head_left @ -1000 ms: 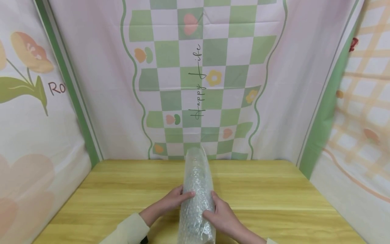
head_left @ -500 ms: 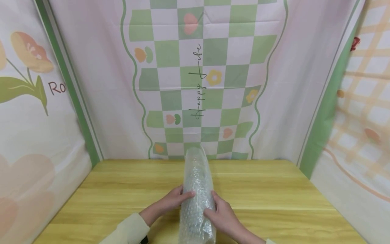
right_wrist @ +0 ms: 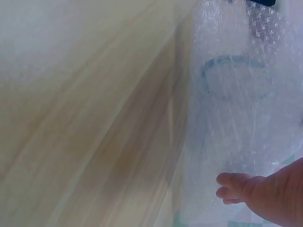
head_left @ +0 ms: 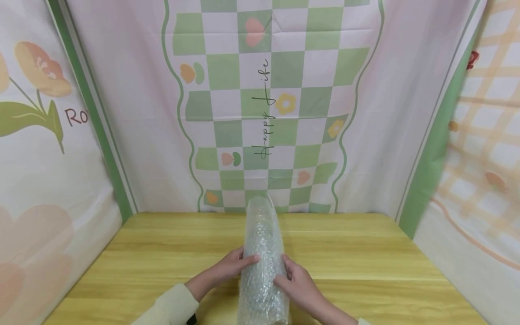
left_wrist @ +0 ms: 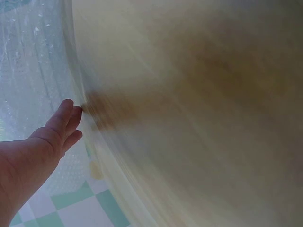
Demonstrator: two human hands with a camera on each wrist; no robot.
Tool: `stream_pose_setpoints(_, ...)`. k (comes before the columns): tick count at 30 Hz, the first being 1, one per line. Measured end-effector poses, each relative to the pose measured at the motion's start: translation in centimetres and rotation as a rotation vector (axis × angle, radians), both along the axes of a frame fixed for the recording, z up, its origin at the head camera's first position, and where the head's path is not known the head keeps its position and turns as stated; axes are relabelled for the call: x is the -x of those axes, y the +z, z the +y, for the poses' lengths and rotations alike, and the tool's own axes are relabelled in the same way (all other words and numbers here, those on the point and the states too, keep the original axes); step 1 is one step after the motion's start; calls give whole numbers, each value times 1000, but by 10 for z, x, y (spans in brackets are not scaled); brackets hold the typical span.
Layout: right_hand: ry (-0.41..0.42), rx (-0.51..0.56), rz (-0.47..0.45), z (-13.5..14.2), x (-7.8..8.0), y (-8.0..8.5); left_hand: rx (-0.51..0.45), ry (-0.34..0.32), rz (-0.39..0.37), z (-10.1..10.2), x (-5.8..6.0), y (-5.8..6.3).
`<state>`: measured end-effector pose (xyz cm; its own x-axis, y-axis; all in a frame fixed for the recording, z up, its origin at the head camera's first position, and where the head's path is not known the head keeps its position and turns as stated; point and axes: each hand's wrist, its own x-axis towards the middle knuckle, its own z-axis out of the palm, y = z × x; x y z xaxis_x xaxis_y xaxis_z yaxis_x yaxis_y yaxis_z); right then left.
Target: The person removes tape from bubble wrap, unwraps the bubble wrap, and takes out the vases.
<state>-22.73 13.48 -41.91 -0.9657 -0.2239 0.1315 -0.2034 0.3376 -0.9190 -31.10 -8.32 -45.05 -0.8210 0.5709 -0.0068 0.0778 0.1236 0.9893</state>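
A long bundle of clear bubble wrap (head_left: 264, 271) stretches from the near edge of the head view toward the back of the table. My left hand (head_left: 228, 268) holds its left side, thumb laid over the top. On the right side my right hand (head_left: 301, 283) grips it a little nearer to me, thumb on the upper surface. A bluish ring (right_wrist: 232, 60) shows through the bubble wrap (right_wrist: 227, 123) in the right wrist view; the rest of what lies inside is hidden. The left wrist view shows my left hand (left_wrist: 45, 144) with fingertips at the wrap's edge.
The yellow wood-grain table (head_left: 170, 243) spreads to both sides of the bundle. Behind it hangs a curtain (head_left: 264, 90) with green checks, and printed cloths (head_left: 44, 171) close off the left and right sides.
My right thumb has slid slightly to the right over the wrap, and the bundle's near end has shifted a little to the right. The left hand stays in place.
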Motion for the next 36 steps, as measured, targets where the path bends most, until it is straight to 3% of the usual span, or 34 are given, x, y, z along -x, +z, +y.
stream_pose_setpoints(22, 55, 51, -28, 4, 0, 1, 7, -4, 14, 0, -1, 0)
stream_pose_setpoints(36, 69, 71, 34, 7, 6, 1, 11, 5, 16, 1, -2, 2)
